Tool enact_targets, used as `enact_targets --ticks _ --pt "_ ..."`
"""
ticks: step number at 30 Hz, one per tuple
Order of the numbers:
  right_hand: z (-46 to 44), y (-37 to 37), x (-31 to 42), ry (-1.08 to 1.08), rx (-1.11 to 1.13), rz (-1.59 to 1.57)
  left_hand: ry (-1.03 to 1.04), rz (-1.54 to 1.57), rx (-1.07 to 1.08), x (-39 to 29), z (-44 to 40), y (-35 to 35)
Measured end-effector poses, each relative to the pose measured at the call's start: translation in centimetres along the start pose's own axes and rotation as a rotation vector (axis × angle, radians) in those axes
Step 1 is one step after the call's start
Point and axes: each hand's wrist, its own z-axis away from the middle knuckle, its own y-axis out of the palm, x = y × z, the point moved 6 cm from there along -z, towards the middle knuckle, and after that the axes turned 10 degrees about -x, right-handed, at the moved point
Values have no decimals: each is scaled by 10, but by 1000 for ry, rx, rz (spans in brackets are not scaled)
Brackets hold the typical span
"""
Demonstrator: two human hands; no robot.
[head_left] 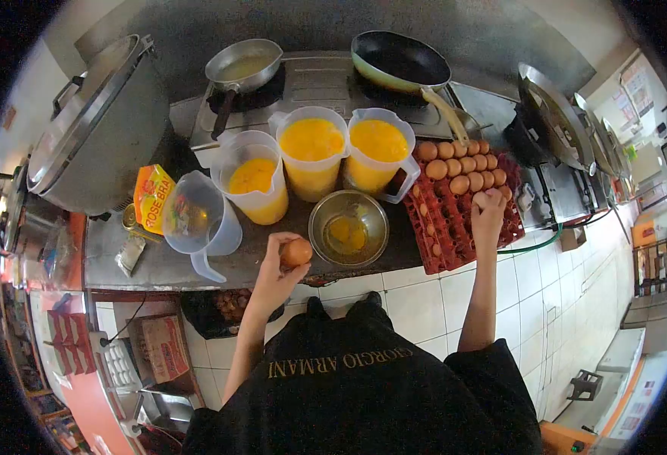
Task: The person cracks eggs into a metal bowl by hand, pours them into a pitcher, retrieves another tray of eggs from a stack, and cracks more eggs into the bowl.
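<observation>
My left hand [275, 267] is closed around a brown egg [295, 252], just left of a steel bowl [319, 244] with some beaten or broken egg at its bottom. Over the stacked red egg trays [449, 241], my right hand [488, 212] has its fingers drawn together beside the front row of brown eggs [459, 184]. Whatever those fingers hold, if anything, is hidden. Behind the bowl stand three plastic jugs of yellow egg: a left jug [273, 206], a middle jug [311, 176] and a right jug [364, 176]. A fourth, clear jug [223, 231] stands at the left.
On the stove [320, 83] sit a small saucepan [244, 64] and a black frying pan [400, 62]. A large lidded pot [110, 133] fills the left. Beside the clear jug is a yellow-orange packet [152, 199]. Below the counter edge, a black bag [204, 315] holds what look like eggshells.
</observation>
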Motion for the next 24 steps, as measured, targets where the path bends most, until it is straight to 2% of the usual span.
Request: enact_targets --ticks 1,3,4,5,7,9,11,12,13,15,16,19,20,21,24 --pt "3 2 -5 3 -5 -3 4 -40 29 -4 -3 6" --pt "7 -2 -20 435 -118 -562 18 -82 51 -10 -10 19" --pt "24 11 -23 833 22 -1121 34 -31 65 -12 -13 25" --pt "26 -1 -6 832 23 -1129 49 18 80 -13 -15 32" --pt "40 0 44 1075 297 -1705 108 13 36 -17 -22 41" --pt "53 -5 95 970 584 -1746 21 -31 131 -15 -29 53" --pt "61 -21 143 756 584 -1576 54 -19 113 -13 -35 62" --pt "61 -27 160 527 497 -1467 84 -14 87 -17 -37 66" --pt "63 -26 171 524 500 -1474 115 -9 65 -20 -39 68" --pt "53 -57 190 -70 6 -879 127 -1 66 -24 -43 73" --pt "53 -67 199 -136 -133 -887 136 11 71 -26 -44 75" --pt "62 -61 213 -181 -186 -831 153 8 67 -30 -44 76" --pt "62 -49 220 -278 -55 -696 155 -5 58 -30 -44 76" --pt "64 -43 220 -276 -55 -696 154 -7 59 -27 -44 75" --pt "60 -27 214 -66 -9 -861 105 -91 46 -18 -51 71"
